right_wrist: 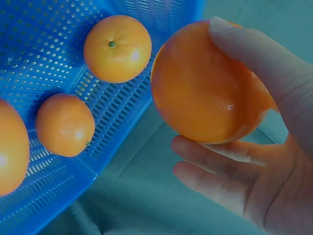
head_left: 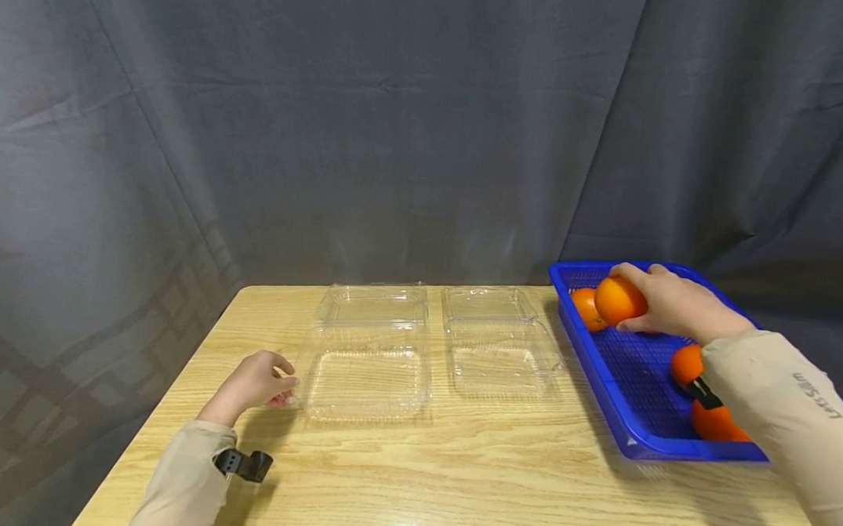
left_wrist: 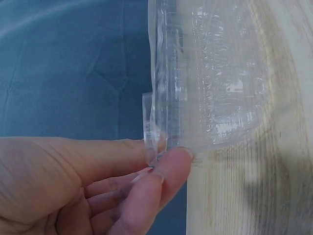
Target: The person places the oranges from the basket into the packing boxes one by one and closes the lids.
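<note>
My right hand [head_left: 681,304] grips an orange [head_left: 619,301] above the far left part of the blue basket [head_left: 603,381]. In the right wrist view the thumb lies over the held orange [right_wrist: 210,83], with fingers beneath it. My left hand [head_left: 250,385] pinches the left edge of a clear plastic container [head_left: 370,382], which lies with its lid folded back on the table. The left wrist view shows thumb and fingertips of the hand [left_wrist: 122,181] on the clear rim of the container [left_wrist: 220,88].
A second clear container [head_left: 498,360], smaller and unfolded, stands between the first one and the basket. Several oranges lie in the basket, one [head_left: 589,309] near its far left corner and one [head_left: 687,365] near the right forearm. A grey curtain [head_left: 399,136] hangs behind the wooden table [head_left: 454,484].
</note>
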The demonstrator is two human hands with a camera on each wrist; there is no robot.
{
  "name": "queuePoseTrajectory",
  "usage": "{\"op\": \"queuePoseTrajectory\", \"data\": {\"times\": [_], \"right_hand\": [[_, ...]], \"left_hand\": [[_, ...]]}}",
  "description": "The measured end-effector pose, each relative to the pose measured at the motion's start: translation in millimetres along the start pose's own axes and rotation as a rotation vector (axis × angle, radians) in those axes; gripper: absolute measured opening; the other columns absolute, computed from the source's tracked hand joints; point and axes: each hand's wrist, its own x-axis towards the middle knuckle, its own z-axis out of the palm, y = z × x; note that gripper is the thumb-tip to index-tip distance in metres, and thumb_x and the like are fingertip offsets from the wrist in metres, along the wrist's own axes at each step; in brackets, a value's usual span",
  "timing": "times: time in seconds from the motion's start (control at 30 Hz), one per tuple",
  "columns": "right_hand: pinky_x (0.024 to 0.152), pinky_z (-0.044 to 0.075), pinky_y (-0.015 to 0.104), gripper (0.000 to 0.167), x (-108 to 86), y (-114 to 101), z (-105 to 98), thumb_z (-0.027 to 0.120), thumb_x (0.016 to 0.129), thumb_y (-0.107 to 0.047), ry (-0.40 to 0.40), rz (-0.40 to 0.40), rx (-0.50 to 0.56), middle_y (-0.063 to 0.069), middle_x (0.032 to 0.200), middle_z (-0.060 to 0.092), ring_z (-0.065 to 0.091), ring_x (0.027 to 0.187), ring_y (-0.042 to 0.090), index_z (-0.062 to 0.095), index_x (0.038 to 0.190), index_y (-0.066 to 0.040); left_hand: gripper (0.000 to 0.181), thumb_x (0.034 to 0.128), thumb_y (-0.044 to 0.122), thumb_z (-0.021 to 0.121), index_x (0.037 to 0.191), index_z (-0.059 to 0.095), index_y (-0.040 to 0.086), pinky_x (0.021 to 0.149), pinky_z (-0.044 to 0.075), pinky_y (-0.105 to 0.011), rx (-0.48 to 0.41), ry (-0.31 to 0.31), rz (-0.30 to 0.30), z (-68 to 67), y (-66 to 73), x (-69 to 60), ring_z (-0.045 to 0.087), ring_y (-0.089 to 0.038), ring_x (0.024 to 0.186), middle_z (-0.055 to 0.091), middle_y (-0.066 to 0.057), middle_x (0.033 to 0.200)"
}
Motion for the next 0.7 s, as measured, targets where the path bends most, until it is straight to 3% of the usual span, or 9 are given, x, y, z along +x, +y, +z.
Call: {"op": "queuePoseTrajectory", "data": {"times": [0.3,0.7], "right_hand": [[0.057,0.052,0.040,0.077,-2.2,-5,-6,0.078,0.071,-0.042,0.015,-0.014,0.000,0.024,0.092,0.052,0.053,0.067,0.025,0.039,0.129,-0.011],[0.061,0.055,0.043,0.073,-3.7,-24,-12,0.079,0.073,-0.033,0.036,-0.028,0.010,0.022,0.097,0.052,0.054,0.069,0.024,0.039,0.131,-0.013]], "left_hand": [[0.035,0.0892,0.005,0.058,0.114,0.054,-0.019,0.055,0.057,-0.028,0.001,0.000,-0.009,-0.4,0.8,0.2,0.063,-0.012,0.056,0.068,-0.015,0.074],[0.034,0.0892,0.005,0.058,0.113,0.054,-0.019,0.054,0.057,-0.028,-0.001,0.003,-0.007,0.5,-0.2,0.7,0.063,-0.012,0.056,0.068,-0.014,0.074]]}}
